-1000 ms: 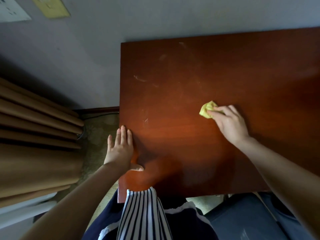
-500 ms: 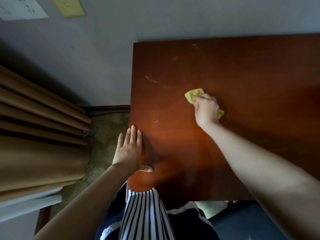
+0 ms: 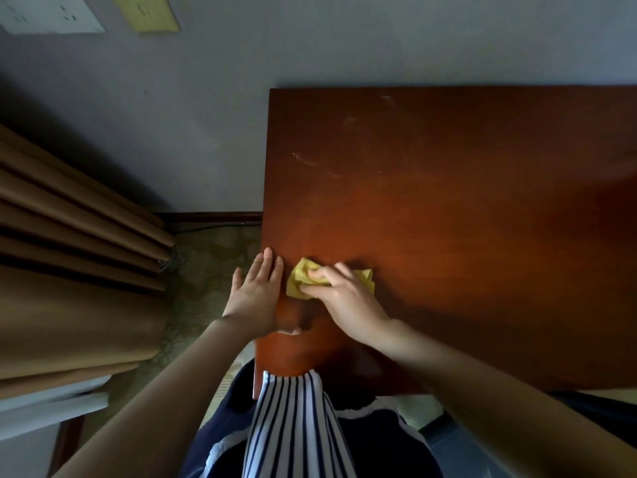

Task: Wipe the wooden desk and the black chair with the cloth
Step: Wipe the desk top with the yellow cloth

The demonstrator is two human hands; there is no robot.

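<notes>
Swept left and nearer since half a second ago, from mid-top to the left edge: crumpled yellow cloth (image 3: 298,280) under the right hand (image 3: 346,300). Broad rectangular reddish-brown wooden desk (image 3: 465,219), glossy, faintly scratched toward the wall (image 3: 344,46). Pleated tan fabric curtain (image 3: 69,270) well to the left. Left hand (image 3: 256,298) flat on the desk's left edge, fingers straight, holding nothing. Right hand's fingers curled, gripping and pressing the cloth onto the wood. Cloth bunched, wrinkled, just beside the left fingers
</notes>
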